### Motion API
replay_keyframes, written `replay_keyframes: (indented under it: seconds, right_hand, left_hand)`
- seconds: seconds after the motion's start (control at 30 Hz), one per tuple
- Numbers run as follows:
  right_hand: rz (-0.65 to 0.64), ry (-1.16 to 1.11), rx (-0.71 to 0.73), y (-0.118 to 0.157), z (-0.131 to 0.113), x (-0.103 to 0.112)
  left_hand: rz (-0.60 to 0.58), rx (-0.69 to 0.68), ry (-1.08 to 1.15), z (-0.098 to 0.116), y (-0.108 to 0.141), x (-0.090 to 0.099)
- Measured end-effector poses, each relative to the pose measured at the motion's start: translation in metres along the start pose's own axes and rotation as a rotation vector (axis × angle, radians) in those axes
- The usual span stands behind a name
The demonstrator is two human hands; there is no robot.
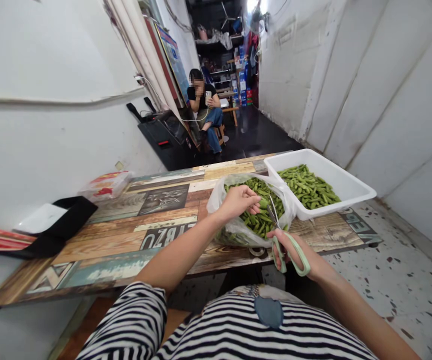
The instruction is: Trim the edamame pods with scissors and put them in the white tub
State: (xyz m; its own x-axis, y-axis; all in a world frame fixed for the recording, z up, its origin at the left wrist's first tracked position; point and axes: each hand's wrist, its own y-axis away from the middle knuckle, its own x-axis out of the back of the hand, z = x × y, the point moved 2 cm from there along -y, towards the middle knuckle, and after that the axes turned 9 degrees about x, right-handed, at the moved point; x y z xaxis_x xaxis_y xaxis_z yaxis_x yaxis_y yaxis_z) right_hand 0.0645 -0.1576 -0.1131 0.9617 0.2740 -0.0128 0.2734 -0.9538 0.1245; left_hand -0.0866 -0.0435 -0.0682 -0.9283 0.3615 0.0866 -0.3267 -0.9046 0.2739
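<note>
Over a clear plastic bag (218, 197) full of green edamame pods (255, 222), my left hand (241, 201) pinches an edamame pod (264, 204) between thumb and fingers. My right hand (287, 246) grips a pair of scissors (297, 255) with pale green handles at the bag's near right side. Their metal blades stand apart and point up toward the held pod. Just right of the bag is a white plastic tray (354, 192) with a heap of more pods (309, 187) in it.
The patterned wooden table (171, 210) carries a plastic package (107, 184) and a black holder (69, 220) with chopstick packets (2, 237) at left. Beyond it a seated person (204, 107) holds a phone, near a black case (167, 132). White walls flank both sides.
</note>
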Motion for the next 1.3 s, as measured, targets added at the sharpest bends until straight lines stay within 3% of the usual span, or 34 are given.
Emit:
replay_keyframes:
  seconds: [0.37, 0.6, 0.7, 0.87, 1.03, 1.3]
  right_hand:
    - [0.105, 0.024, -0.004, -0.010, 0.011, 0.001]
    - [-0.021, -0.069, -0.006, -0.002, 0.005, 0.004]
    - [-0.024, -0.073, -0.027, -0.001, 0.007, 0.006]
    - [-0.012, 0.123, 0.062, -0.005, 0.003, 0.009]
    - [-0.002, 0.202, 0.087, -0.006, -0.002, 0.009]
    - [-0.030, 0.242, 0.113, -0.005, -0.003, 0.011]
  left_hand:
    - [-0.041, 0.052, 0.119, -0.014, 0.009, -0.004]
    - [0.092, -0.087, -0.048, -0.012, 0.002, 0.013]
    - [0.052, -0.073, -0.033, -0.010, 0.001, 0.012]
    - [-0.088, 0.013, 0.010, -0.009, 0.005, 0.001]
    - [-0.057, -0.065, -0.191, -0.007, 0.008, -0.001]
    - [-0.132, 0.071, -0.260, -0.006, 0.015, -0.010]
